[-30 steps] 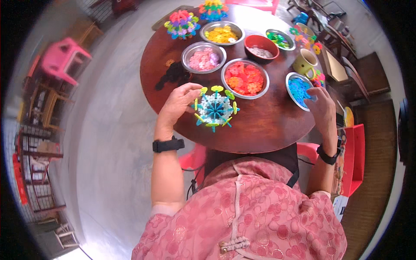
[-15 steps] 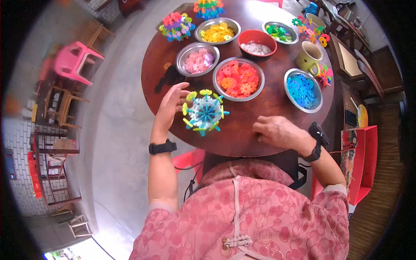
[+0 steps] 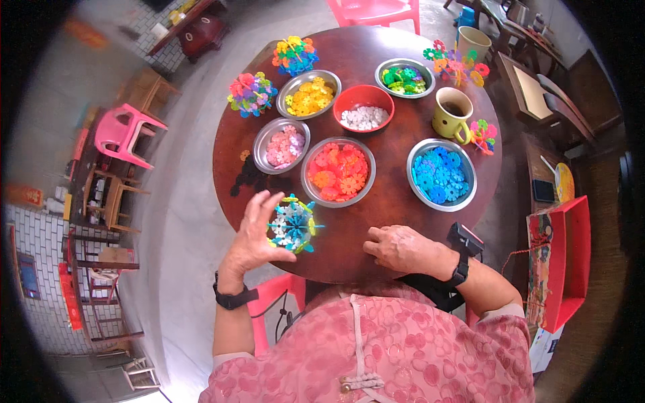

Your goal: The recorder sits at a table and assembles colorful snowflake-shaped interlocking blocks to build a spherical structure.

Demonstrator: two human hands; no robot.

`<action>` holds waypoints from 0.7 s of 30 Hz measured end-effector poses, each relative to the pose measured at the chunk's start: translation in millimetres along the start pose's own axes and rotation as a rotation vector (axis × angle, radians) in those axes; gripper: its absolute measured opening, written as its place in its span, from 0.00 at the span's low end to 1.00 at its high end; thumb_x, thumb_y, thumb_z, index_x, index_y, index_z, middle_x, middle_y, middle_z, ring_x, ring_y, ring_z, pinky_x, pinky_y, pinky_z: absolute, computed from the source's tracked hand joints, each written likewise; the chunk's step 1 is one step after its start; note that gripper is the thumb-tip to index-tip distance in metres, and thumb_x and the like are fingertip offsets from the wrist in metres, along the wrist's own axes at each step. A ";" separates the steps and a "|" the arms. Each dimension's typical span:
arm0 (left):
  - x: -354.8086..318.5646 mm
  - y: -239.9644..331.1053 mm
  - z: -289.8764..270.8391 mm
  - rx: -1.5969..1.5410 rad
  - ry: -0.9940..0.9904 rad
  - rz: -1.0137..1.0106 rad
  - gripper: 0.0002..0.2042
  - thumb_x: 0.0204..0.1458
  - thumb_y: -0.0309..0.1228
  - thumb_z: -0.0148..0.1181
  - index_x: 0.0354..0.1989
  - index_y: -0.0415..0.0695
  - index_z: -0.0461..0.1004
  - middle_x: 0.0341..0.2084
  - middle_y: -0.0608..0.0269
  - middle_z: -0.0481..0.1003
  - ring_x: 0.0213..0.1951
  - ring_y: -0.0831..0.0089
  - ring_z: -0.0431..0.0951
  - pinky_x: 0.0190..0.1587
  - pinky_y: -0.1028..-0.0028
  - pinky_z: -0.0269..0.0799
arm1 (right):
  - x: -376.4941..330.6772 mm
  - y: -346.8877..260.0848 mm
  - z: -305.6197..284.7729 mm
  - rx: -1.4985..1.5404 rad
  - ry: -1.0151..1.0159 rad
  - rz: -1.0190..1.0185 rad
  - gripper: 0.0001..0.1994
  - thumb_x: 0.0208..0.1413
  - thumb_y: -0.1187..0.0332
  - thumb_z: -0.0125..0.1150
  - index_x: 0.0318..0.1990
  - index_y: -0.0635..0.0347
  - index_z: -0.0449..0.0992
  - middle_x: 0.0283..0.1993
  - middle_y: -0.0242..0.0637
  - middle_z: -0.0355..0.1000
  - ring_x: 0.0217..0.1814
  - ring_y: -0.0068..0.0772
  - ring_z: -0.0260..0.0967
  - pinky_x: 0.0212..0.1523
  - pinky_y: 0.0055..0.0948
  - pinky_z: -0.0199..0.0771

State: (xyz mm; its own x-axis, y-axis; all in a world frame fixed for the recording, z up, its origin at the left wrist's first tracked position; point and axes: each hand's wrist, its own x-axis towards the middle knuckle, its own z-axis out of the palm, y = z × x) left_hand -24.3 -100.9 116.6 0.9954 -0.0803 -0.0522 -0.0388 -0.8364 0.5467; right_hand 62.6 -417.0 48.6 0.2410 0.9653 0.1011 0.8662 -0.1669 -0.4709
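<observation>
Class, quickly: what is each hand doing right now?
Left hand: fingers closed on the blue-and-white snowflake-piece ball.
Right hand: holds nothing visible, resting on the round table.

Round dark-brown wooden counter (image 3: pixel 393 201). On it: steel bowl of pink pieces (image 3: pixel 283 146), steel bowl of orange-red pieces (image 3: pixel 338 172), steel bowl of blue pieces (image 3: pixel 441 174), steel bowl of yellow pieces (image 3: pixel 308 95), steel bowl of green pieces (image 3: pixel 404 78), red bowl of white pieces (image 3: pixel 363 108), yellow mug (image 3: pixel 451 113) just beside it. Multicoloured assembled clusters (image 3: pixel 252 94) near far and right edges. Dark pieces (image 3: pixel 246 176) at left edge. Right hand (image 3: pixel 400 248) resting flat at near edge.
</observation>
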 end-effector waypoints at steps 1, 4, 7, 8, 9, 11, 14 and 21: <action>-2.2 6.3 2.8 0.015 -0.041 -0.044 0.57 0.18 0.44 0.81 0.66 0.54 0.57 0.65 0.45 0.52 0.66 0.45 0.54 0.66 0.55 0.55 | -0.6 1.0 -0.4 0.028 -0.008 0.005 0.07 0.49 0.70 0.56 0.36 0.61 0.71 0.38 0.44 0.68 0.39 0.47 0.73 0.39 0.41 0.74; -6.0 14.6 7.4 0.092 -0.062 -0.064 0.58 0.18 0.44 0.81 0.67 0.52 0.56 0.66 0.46 0.50 0.66 0.48 0.55 0.66 0.57 0.56 | -0.6 4.3 0.6 0.028 0.001 -0.021 0.08 0.49 0.70 0.57 0.36 0.61 0.71 0.37 0.44 0.68 0.39 0.46 0.73 0.39 0.41 0.74; -3.3 12.4 14.6 0.092 -0.032 -0.118 0.54 0.20 0.38 0.79 0.66 0.52 0.57 0.65 0.46 0.51 0.65 0.46 0.57 0.65 0.58 0.58 | 1.5 7.4 0.4 0.045 -0.005 -0.033 0.08 0.49 0.69 0.58 0.36 0.60 0.71 0.37 0.43 0.68 0.39 0.46 0.72 0.39 0.41 0.74; -0.9 10.0 15.8 0.100 -0.003 -0.083 0.53 0.21 0.38 0.79 0.65 0.53 0.57 0.64 0.46 0.53 0.64 0.45 0.59 0.64 0.56 0.60 | 1.9 9.6 2.1 0.050 -0.002 -0.035 0.09 0.49 0.68 0.59 0.36 0.60 0.71 0.37 0.43 0.68 0.39 0.46 0.72 0.39 0.40 0.74; -2.2 9.1 16.5 0.106 0.026 -0.052 0.52 0.23 0.38 0.79 0.65 0.54 0.57 0.63 0.46 0.54 0.63 0.45 0.60 0.62 0.55 0.62 | 1.5 10.1 3.3 0.073 0.018 -0.032 0.09 0.48 0.68 0.60 0.36 0.59 0.70 0.37 0.43 0.68 0.38 0.47 0.72 0.39 0.40 0.74; -0.5 10.2 14.8 0.122 0.062 -0.024 0.51 0.23 0.36 0.78 0.64 0.54 0.58 0.62 0.47 0.55 0.61 0.44 0.63 0.60 0.56 0.65 | 2.7 11.4 0.8 0.075 0.026 0.000 0.09 0.48 0.68 0.61 0.36 0.59 0.70 0.37 0.42 0.67 0.38 0.47 0.71 0.38 0.40 0.74; -3.2 9.2 16.8 0.084 0.052 -0.047 0.52 0.22 0.36 0.78 0.64 0.54 0.57 0.62 0.47 0.55 0.60 0.44 0.63 0.60 0.56 0.66 | 4.2 8.3 -2.6 0.085 0.006 0.007 0.10 0.48 0.68 0.62 0.36 0.60 0.70 0.37 0.44 0.67 0.39 0.48 0.71 0.40 0.42 0.73; -8.1 4.2 13.0 -0.002 0.034 -0.037 0.52 0.24 0.41 0.79 0.65 0.51 0.58 0.63 0.50 0.54 0.63 0.50 0.61 0.63 0.60 0.61 | 6.6 8.6 2.8 0.033 0.020 0.024 0.09 0.49 0.68 0.60 0.36 0.59 0.70 0.37 0.44 0.67 0.39 0.48 0.71 0.39 0.42 0.72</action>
State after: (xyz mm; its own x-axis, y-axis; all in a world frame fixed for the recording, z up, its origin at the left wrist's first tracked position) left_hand -33.6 -110.8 108.5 0.9986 -0.0303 -0.0437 -0.0015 -0.8377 0.5462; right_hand 70.5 -411.5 42.7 0.2704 0.9568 0.1070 0.8453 -0.1828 -0.5021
